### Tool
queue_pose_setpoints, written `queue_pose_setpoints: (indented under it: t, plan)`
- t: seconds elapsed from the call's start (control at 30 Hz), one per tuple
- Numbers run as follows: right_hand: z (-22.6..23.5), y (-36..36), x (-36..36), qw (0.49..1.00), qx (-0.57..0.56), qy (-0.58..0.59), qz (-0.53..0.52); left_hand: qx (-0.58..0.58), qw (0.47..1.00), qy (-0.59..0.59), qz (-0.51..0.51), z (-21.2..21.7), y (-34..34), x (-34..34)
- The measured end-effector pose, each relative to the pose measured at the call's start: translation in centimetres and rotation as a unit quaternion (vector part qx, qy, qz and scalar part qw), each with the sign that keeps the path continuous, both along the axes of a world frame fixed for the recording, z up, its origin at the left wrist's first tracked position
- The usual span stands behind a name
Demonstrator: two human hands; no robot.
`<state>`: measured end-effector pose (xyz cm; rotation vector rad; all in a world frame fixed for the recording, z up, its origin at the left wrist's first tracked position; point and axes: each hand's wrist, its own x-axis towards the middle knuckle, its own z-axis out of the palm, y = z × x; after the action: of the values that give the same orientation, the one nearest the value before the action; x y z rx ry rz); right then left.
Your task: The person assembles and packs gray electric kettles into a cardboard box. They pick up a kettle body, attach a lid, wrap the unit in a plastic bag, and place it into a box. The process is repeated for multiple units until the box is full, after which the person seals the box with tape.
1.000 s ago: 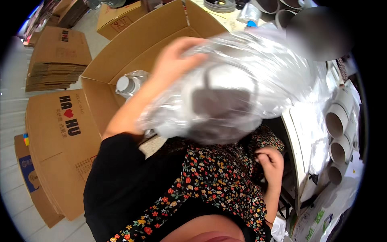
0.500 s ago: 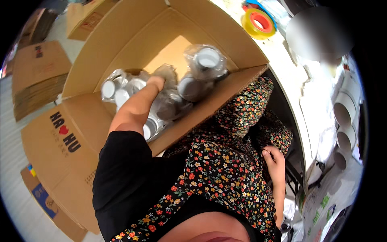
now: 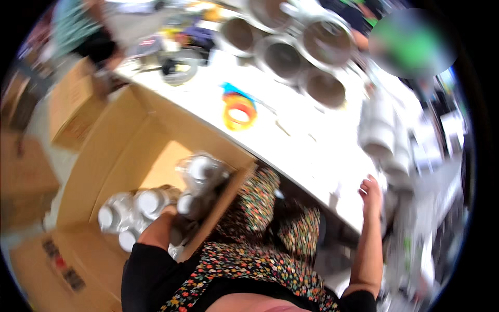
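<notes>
My left hand reaches down into a large cardboard box, among clear plastic jars with white lids. Its fingers are hidden by the jars and the wrist, so its grip does not show. Close to it are one white-lidded jar and a second jar. Farther right in the box, another jar lies in clear wrapping. My right hand is raised over the right part of the white table, its fingers loosely apart and nothing visible in them.
Rolls of tape lie near the table's front edge. Several large round tubs stand farther back, and white cylinders lie at the right. More cardboard boxes are on the floor at left. Another person is at the far left.
The view has swung right and up, showing more of the table. My right hand has risen from beside the flowered apron to the tabletop. My left hand stays in the box.
</notes>
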<state>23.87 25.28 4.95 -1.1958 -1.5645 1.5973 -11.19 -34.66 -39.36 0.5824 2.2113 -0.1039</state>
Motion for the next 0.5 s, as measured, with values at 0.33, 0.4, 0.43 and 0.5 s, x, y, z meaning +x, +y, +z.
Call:
queue_pose_setpoints:
  t: [0.33,0.4,0.43,0.5]
  plan:
    - [-5.2,26.5,-0.5,0.894,-0.095,0.356,-0.254,0.151,0.979,0.134,0.035,23.1,3.2,1.9]
    - [-5.5,27.0,0.8,0.891,-0.090,0.384,-0.223,0.215,0.962,0.164,0.039,24.1,5.0,1.5]
    - [-6.3,21.7,-3.1,0.890,-0.112,0.379,-0.229,0.246,0.947,0.193,0.068,26.8,5.5,2.4]
    - [-2.2,9.8,-3.3,0.900,-0.110,0.363,-0.216,0.359,0.903,0.225,0.071,30.8,9.6,2.7]
